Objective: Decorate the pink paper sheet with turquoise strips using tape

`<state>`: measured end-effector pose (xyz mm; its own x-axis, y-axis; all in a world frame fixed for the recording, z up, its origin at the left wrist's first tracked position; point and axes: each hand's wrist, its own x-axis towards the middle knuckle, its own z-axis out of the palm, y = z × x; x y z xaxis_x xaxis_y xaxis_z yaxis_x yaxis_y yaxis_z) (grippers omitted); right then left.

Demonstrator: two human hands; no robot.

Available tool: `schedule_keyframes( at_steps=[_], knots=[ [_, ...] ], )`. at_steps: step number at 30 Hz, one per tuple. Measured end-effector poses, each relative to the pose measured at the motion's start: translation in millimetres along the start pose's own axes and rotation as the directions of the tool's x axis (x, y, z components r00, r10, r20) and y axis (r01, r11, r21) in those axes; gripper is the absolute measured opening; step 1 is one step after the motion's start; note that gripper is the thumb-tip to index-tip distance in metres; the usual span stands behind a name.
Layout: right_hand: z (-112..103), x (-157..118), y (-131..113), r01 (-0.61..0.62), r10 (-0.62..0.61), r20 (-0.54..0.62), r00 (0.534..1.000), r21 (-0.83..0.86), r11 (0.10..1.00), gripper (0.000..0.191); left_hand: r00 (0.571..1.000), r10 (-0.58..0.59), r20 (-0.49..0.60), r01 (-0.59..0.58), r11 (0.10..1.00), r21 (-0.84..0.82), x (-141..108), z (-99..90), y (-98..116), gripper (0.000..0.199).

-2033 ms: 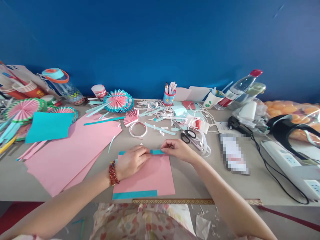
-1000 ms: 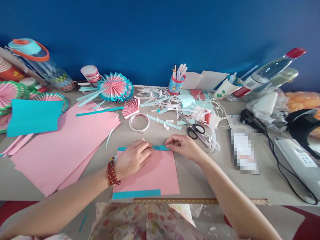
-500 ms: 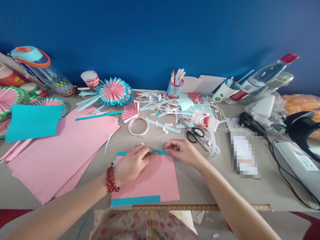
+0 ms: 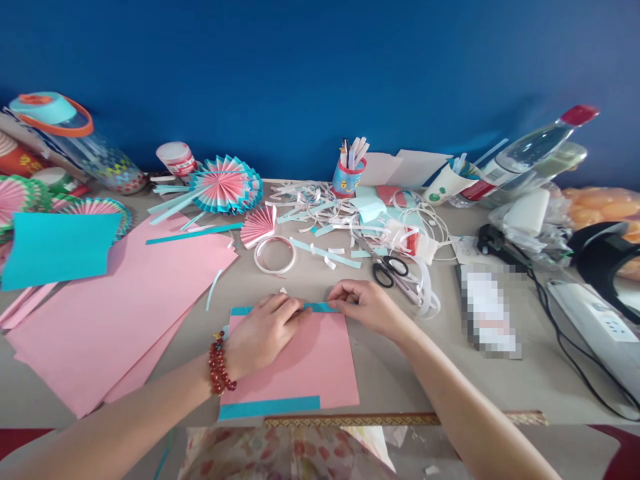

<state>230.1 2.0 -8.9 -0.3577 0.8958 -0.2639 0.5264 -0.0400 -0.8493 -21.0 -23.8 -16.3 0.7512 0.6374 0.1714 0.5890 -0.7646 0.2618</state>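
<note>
A pink sheet of paper point(image 4: 315, 363) lies on the table in front of me. Along its far edge runs a blue paper strip point(image 4: 316, 307), and a second blue strip point(image 4: 270, 407) lies along the near edge, ending short of the right corner. My left hand point(image 4: 267, 333), with a red bead bracelet point(image 4: 219, 365) at the wrist, rests flat on the sheet and presses the far strip with its fingertips. My right hand point(image 4: 363, 305) pinches that strip at its right end between thumb and fingers.
Larger pink sheets point(image 4: 120, 300) and a blue sheet point(image 4: 60, 250) lie left. Beyond my hands are a tape roll point(image 4: 257, 255), folded paper fans point(image 4: 227, 185), paper scraps point(image 4: 320, 200) and scissors point(image 4: 385, 270). A phone point(image 4: 487, 313) and power strip point(image 4: 595, 327) sit right.
Both hands stay in nearly the same place on the far strip. The view has shifted slightly, so things on the left appear a little further left and lower.
</note>
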Motion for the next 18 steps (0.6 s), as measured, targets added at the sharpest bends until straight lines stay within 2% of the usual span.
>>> schedule_keyframes(
  at_steps=[3, 9, 18],
  knots=[
    [-3, -2, -3, -0.007, 0.007, 0.009, 1.0, -0.021, 1.0, 0.016, 1.0, -0.001, -0.004, 0.001, 1.0, 0.001, 0, -0.7, 0, 0.028],
    [-13, -10, -7, 0.04, -0.055, -0.053, 0.997, -0.256, 0.966, 0.01, 1.0, -0.004, 0.016, 0.004, 1.0, -0.011, -1, -0.2, -1, 0.028],
    [-19, -11, -5, 0.064, -0.072, -0.021, 0.997, -0.274, 0.96, 0.006, 1.0, -0.016, -0.003, 0.016, 0.999, -0.043, -2, 0.9, -2, 0.032]
  ],
)
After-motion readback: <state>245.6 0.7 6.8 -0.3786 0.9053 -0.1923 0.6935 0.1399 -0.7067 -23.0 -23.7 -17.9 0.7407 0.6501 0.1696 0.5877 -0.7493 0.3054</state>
